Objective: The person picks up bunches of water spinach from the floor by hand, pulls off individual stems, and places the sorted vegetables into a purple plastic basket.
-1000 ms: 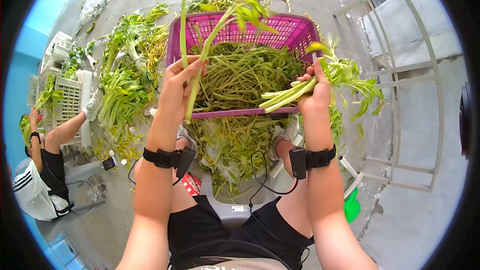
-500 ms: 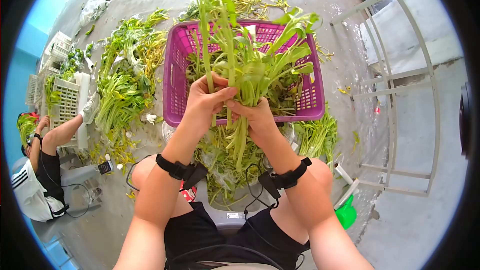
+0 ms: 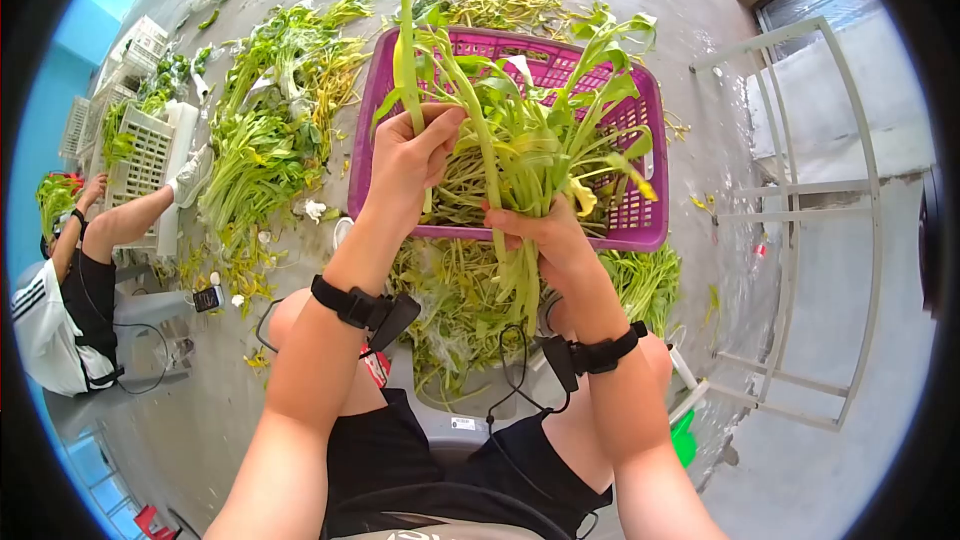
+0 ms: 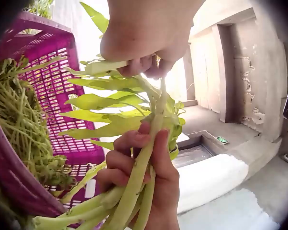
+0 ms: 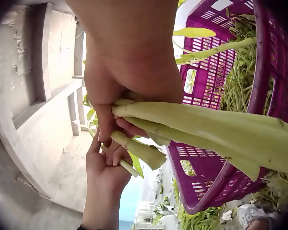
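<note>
The step in hand looks like sorting long green leafy stalks into one bunch. The left hand (image 3: 410, 155) pinches a tall, pale green stalk (image 3: 408, 65), its thumb and fingers clamped on it and the leafy end rising above them. The right hand (image 3: 545, 235) has its fingers curled round a thick green leafy bunch (image 3: 525, 165), leaves fanning above the fingers and pale stem ends poking out below. Beyond the fingers sits a purple perforated plastic crate (image 3: 620, 240) holding a tangle of thin green stems (image 4: 14, 115) (rather limp, by the look of them). The next move seems to call for laying the left fingers' stalk alongside the bunch, stem ends level, the right fingers easing just enough to admit it.
</note>
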Motion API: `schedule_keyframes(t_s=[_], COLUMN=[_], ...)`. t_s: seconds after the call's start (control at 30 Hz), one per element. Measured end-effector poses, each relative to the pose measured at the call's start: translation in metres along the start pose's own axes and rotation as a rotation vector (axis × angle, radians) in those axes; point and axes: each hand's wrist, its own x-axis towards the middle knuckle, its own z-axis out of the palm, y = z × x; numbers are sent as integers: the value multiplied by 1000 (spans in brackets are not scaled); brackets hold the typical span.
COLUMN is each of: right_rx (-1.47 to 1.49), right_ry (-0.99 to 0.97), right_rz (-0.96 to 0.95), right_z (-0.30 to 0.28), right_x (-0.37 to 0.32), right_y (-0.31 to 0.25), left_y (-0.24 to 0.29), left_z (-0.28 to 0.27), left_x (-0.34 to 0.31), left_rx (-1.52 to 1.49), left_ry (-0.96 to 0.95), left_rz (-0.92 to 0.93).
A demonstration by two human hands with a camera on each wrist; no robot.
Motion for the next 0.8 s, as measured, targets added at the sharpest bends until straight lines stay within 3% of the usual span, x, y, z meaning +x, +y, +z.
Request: schedule_keyframes(t_s=[0.5,0.57,0.6,0.67,0.8], right_rx=[-149,-114,-114,-77,5], right_ry=[24,22,23,48,166], right_rz=[0,-43,-43,-81,-172], right_z=[-8,-7,-7,-11,-31], right_x=[0,-2,-2,-3,1], right_y=[-1,-4,-4,-8,-13], left_y=[7,2,4,10,18], left_z=[-11,-10,-10,-11,-23], left_x=[10,11,9,6,4], left_rx=[252,455,455,176,217], left_ry=[-7,13,13,-9,-224], left_rz=[-25,151,151,44,-28])
